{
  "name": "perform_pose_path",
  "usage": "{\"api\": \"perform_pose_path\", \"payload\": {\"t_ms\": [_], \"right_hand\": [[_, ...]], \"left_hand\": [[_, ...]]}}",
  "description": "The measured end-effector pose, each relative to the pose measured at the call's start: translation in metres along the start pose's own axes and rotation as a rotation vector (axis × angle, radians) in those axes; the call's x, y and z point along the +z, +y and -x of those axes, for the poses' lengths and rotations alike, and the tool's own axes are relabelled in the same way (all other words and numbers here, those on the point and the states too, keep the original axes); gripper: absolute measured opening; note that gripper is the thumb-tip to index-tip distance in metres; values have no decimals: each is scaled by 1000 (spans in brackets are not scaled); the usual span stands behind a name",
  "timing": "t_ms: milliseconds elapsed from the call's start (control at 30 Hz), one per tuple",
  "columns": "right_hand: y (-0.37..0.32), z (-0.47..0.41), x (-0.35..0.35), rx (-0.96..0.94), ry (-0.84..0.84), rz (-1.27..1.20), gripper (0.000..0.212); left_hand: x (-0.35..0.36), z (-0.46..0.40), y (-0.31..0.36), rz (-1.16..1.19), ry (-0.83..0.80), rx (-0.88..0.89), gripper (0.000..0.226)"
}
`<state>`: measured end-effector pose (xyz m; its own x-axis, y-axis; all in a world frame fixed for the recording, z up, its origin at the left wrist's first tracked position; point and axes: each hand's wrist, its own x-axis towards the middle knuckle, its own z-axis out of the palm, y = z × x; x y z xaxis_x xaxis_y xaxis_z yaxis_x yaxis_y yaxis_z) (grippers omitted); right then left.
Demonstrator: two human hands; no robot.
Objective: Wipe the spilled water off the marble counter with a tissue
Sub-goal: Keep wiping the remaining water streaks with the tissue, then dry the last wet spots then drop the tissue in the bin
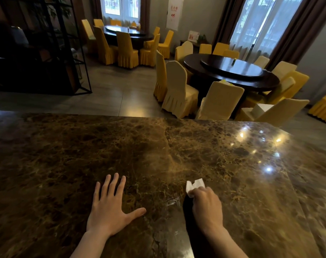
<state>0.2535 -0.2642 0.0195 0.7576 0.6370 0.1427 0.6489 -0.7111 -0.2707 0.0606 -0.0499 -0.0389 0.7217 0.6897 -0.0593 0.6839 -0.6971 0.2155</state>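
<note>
Up at one o'clock, a tall white poster (174, 13) hangs on the far wall between the windows, with red characters down it, too blurred to make out. Below it a small placard (193, 36) leans on a sideboard, red print unreadable too.

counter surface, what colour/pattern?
Dark brown marble counter with golden-tan veining, glossy; head view, the only one.

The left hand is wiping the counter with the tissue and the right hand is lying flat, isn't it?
Not quite, the hands are swapped. In the head view, the right hand grips the white tissue on the counter, and the left hand lies flat with fingers spread.
</note>
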Motion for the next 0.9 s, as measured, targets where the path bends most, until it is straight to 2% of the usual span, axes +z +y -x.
{"api": "perform_pose_path", "payload": {"t_ms": [167,233,333,433,600,700,800,900], "right_hand": [[4,31,-3,-158,-58,-75,13],[15,24,-3,-97,-41,-57,11],[19,-2,-2,60,10,-19,19],[4,-12,4,87,33,-23,23],[-31,19,13,-125,-106,-123,20],[-25,35,9,-247,-139,-97,29],[3,16,1,-115,-37,-102,18],[19,-11,-2,59,42,-20,27]], "left_hand": [[0,-1,0,8,-5,0,136],[0,-1,0,12,-10,-1,136],[-1,0,0,-14,-18,0,136],[-2,0,0,-11,-21,-2,136],[-3,1,0,-4,-21,6,136],[-3,1,1,8,-23,3,136],[-3,1,1,-5,-28,2,136],[-3,0,0,-14,-31,-4,136]]}}
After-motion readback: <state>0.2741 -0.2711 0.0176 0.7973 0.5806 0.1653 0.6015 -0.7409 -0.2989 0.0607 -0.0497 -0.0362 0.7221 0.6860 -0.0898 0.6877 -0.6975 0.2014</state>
